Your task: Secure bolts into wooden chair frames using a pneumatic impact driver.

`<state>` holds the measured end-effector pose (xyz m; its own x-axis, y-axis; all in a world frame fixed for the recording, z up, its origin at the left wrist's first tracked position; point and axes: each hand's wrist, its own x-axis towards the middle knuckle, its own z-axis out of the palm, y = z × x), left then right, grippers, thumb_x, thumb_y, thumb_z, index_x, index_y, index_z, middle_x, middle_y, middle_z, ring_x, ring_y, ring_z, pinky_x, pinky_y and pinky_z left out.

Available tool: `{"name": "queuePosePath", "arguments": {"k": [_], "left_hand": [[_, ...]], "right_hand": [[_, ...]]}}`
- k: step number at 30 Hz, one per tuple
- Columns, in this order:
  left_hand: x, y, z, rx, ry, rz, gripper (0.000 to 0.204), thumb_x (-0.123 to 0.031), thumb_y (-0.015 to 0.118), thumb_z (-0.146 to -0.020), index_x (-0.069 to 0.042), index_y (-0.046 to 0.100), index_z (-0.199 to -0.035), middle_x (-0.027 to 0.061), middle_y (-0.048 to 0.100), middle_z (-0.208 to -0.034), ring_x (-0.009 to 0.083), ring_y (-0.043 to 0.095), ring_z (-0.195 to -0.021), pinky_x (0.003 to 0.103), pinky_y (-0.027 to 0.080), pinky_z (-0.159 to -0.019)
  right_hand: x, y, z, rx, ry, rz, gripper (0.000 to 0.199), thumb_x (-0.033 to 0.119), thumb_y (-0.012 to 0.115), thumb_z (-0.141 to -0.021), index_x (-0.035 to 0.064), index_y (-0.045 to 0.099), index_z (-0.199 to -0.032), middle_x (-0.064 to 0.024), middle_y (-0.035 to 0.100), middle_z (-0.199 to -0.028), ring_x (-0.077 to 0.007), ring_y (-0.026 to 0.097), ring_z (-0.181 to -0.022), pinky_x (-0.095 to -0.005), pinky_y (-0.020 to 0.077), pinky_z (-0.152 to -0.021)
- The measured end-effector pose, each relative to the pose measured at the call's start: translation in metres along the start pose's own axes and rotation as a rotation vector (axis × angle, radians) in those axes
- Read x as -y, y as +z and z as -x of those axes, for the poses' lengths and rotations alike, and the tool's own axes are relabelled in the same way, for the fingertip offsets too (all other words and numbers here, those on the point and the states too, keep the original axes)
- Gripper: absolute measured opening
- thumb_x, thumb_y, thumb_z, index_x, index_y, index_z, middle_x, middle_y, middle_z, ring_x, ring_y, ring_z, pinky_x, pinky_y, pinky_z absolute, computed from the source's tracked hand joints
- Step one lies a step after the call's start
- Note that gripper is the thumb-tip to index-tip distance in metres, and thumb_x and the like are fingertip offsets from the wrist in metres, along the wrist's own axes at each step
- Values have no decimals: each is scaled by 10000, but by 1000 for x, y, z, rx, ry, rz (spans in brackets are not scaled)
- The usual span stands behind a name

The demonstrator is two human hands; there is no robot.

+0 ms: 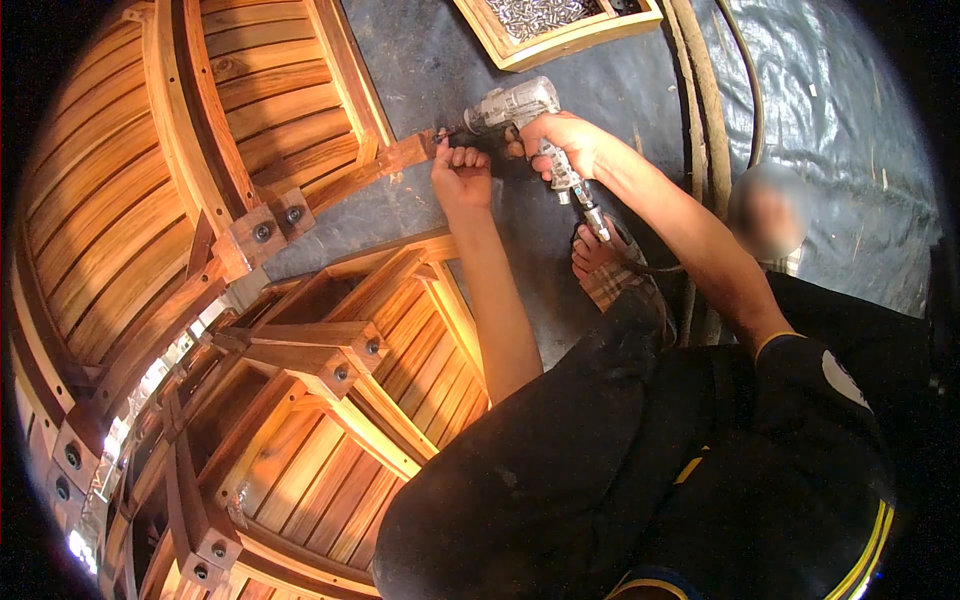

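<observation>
The right hand [562, 135] has its fingers wrapped tight around the grip of a silver-grey metal pneumatic screwdriver [515, 105], whose tip points left into the end of a reddish-brown wooden rail [385, 165]. A hose fitting [590, 212] hangs from the tool's handle just below those fingers. The left hand [461, 175] is curled into a closed fist right beneath the tool's tip, its fingers [465, 158] pressed against the rail's end; whether they pinch something small cannot be told. The rail belongs to a slatted reddish-brown wooden chair frame [150, 170] lying to the left of both hands on a dark grey floor sheet [440, 60]. Above the right fingers sits a pale wooden tray of shiny metal screws [545, 25]. Below the left forearm lies a second slatted wooden frame with bolted blocks [330, 400]. Thick beige hoses [705, 110] run to the right of the hands.
</observation>
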<state>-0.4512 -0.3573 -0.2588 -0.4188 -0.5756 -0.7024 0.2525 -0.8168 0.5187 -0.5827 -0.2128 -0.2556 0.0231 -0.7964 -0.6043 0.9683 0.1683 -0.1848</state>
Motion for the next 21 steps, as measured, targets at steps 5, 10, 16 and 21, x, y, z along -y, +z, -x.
{"name": "queuePosePath", "arguments": {"k": [5, 10, 16, 21], "left_hand": [[0, 4, 3, -3, 1, 3, 126, -78, 386, -873, -139, 438, -970, -18, 331, -596, 138, 344, -542, 300, 314, -516], [-2, -1, 9, -112, -30, -6, 229, -95, 375, -852, -76, 470, -1060, -13, 310, -587, 129, 301, -523, 292, 286, -494], [25, -12, 81, -265, -67, 1, 151, -81, 443, -841, -54, 526, -964, -30, 267, -544, 108, 238, -476, 270, 239, -480], [60, -37, 109, -289, -251, 56, 161, -86, 441, -828, -63, 523, -965, -29, 283, -540, 109, 245, -477, 262, 234, -478]], "right_hand": [[-1, 0, -4, -3, 10, -9, 218, -23, 513, -652, -17, 568, -863, -110, 597, -733, -130, 440, -377, -290, 437, -347], [-2, 4, -1, -41, 28, 8, 263, -23, 515, -650, 0, 562, -908, -107, 601, -755, -130, 415, -368, -299, 429, -355], [-7, 9, 6, -54, 70, -61, 233, -29, 498, -648, 26, 544, -870, -71, 565, -740, -122, 410, -393, -305, 378, -350], [-1, 12, 8, -71, 68, -11, 247, -24, 507, -639, 29, 553, -876, -75, 576, -765, -119, 400, -396, -304, 388, -365]]}}
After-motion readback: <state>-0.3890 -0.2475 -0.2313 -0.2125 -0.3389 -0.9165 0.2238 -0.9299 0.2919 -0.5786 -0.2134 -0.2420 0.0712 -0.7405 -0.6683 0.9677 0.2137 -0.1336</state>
